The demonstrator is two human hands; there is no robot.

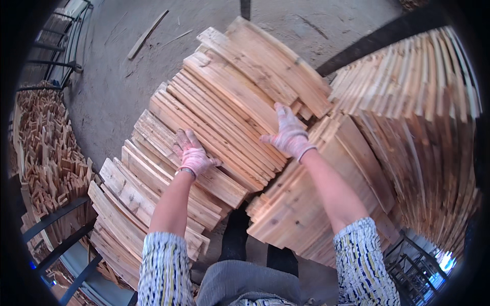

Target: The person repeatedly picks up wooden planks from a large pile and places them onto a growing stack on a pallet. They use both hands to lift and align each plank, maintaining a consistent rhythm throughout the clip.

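My left hand (195, 157), in a pinkish-white knit glove, lies with fingers spread on top of the wooden boards (171, 135) in the middle of a long row. My right hand (292, 136), gloved the same way, reaches over the near right part of that row, thumb held away from the fingers. Between the two hands runs a group of narrow wooden slats (224, 122), packed side by side. Past my right hand, wider planks (260, 64) lie tilted on the row's far end. Neither hand visibly closes around a board.
A lower stack of boards (286, 214) stands close on the right, beside a tall stack of slats (408, 86). At left is a heap of wood offcuts (48, 148) near dark metal bars (56, 229). A loose wood strip (148, 34) lies on the grey floor (115, 66).
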